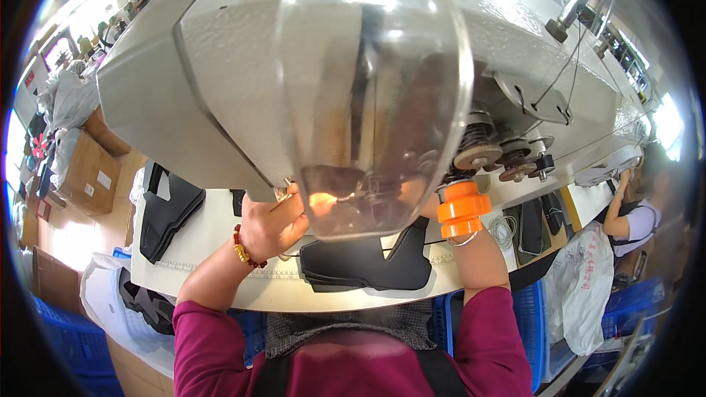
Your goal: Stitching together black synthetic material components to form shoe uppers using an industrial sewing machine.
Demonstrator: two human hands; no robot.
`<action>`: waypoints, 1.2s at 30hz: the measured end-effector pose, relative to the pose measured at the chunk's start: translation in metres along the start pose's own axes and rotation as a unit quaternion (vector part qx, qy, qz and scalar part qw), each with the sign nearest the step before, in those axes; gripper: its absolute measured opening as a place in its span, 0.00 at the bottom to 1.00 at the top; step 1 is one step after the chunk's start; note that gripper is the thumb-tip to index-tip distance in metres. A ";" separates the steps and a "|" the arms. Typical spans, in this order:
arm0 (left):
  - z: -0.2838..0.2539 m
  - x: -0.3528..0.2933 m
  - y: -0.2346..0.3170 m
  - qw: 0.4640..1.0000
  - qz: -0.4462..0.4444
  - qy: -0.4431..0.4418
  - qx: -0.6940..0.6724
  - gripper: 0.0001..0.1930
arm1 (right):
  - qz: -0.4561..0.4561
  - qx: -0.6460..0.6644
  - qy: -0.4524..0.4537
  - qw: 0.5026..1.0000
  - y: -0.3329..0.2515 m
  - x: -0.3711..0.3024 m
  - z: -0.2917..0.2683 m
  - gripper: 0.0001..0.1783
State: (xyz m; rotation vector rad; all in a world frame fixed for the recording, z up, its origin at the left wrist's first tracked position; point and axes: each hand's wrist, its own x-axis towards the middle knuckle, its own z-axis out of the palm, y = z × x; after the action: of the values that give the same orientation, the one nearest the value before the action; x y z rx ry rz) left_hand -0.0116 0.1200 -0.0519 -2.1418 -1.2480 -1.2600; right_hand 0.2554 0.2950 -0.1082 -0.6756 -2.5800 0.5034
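My left hand (273, 226), with a beaded bracelet at the wrist, is raised to the lower edge of the grey sewing machine head (147, 95). Its fingers are drawn together beside a small metal part; whatever they grip is too small to make out. My right hand (429, 207) reaches under the machine behind an orange ring-shaped part (463, 209) and a clear plastic shield (375, 117). Glare and the shield hide its fingers. Below the shield, between my arms, a black cut panel (360, 263) lies on the pale table (257, 290).
More black panels (165, 213) lie at the table's left. Thread tension discs (482, 151) and taut threads are at the machine's right. Coiled white cord (503, 231), a blue crate (529, 323) and a white sack (581, 287) are to the right, where another person (636, 217) sits. Cardboard boxes (88, 173) stand left.
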 end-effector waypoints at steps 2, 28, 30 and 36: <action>0.001 -0.001 -0.001 1.000 -0.017 -0.004 0.002 0.08 | -0.002 -0.009 -0.002 1.000 0.002 -0.001 0.002 0.26; -0.030 0.044 -0.051 0.967 -0.045 -0.204 -0.144 0.20 | -0.011 -0.022 0.193 0.981 -0.044 -0.016 -0.039 0.07; -0.036 0.023 -0.076 0.988 0.006 -0.152 0.010 0.21 | 0.169 0.000 0.105 0.980 -0.095 -0.009 -0.066 0.12; -0.117 0.012 -0.097 0.953 -0.282 -0.032 -0.103 0.24 | -0.035 -0.189 0.159 0.968 -0.117 -0.053 -0.074 0.24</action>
State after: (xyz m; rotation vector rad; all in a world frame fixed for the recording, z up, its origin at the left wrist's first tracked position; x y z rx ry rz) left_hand -0.1505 0.1009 0.0094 -2.0415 -1.9251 -1.6086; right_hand 0.2894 0.1885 -0.0102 -0.7175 -2.3963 -0.1207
